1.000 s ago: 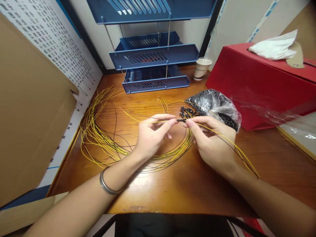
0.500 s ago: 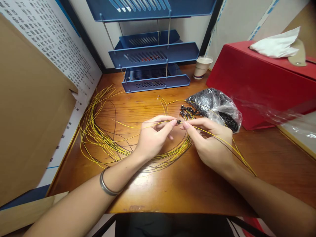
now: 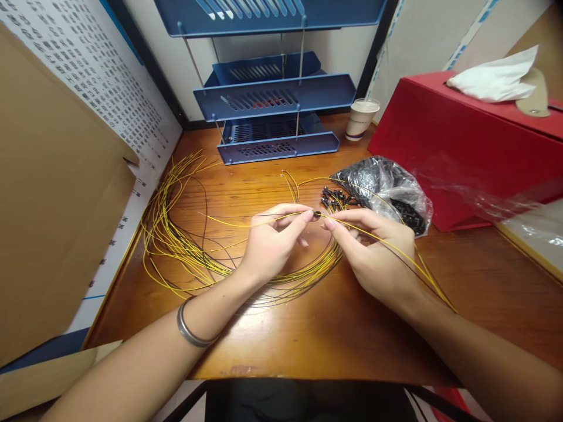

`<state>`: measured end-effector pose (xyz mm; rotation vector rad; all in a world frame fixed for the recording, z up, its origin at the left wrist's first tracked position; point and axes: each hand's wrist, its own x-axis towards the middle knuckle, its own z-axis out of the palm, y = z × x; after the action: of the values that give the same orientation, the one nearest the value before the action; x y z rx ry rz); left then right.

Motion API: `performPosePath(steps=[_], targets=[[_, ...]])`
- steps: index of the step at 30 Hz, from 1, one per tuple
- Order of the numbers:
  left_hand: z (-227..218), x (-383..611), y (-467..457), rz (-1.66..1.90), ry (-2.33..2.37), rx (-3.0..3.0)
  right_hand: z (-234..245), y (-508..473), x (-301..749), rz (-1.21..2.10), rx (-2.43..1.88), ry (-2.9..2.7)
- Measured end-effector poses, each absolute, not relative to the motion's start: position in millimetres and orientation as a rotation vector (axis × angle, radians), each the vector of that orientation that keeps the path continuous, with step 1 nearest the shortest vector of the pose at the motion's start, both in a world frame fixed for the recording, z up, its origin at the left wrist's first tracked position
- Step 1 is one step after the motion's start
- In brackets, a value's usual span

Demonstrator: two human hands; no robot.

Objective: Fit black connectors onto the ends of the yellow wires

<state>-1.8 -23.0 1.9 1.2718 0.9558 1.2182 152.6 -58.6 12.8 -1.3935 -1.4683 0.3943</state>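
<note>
Between the fingertips of my left hand [image 3: 275, 237] is a small black connector piece [image 3: 316, 215], pinched by thumb and index finger. My right hand [image 3: 373, 246] pinches a yellow wire [image 3: 387, 239] just right of that piece; a dark wire runs alongside it toward the right forearm. Thin wire ends stick out to the left past my left hand. Under and behind both hands a large loop of yellow and black wires [image 3: 189, 252] lies on the table. Several black wire-end fittings [image 3: 334, 198] are clustered just beyond my right fingers.
A clear plastic bag [image 3: 382, 190] of black parts lies behind my right hand. Blue tiered trays [image 3: 277, 149] and a paper cup [image 3: 361, 120] stand at the back of the wooden table [image 3: 308, 346]. A red tissue box [image 3: 461, 146] is at the right, brown cardboard [image 3: 57, 193] at the left.
The black piece shows slightly more between my fingertips, and my right fingertips sit a little farther right of it. Otherwise the hands and wires keep nearly the same positions.
</note>
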Motion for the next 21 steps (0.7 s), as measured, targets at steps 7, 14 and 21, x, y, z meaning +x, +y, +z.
performPosePath(steps=[7, 14, 21], targets=[[1.8, -1.5, -22.4, 1.216, 0.954, 1.277, 13.0, -58.7, 152.9, 0.359, -1.378, -1.488], [0.8, -1.0, -22.4, 1.205, 0.948, 1.258, 12.2, -59.5, 152.0, 0.346, -1.389, -1.454], [0.3, -0.9, -21.6, 1.210, 0.942, 1.250, 12.5, -59.1, 152.5, 0.338, -1.379, -1.460]])
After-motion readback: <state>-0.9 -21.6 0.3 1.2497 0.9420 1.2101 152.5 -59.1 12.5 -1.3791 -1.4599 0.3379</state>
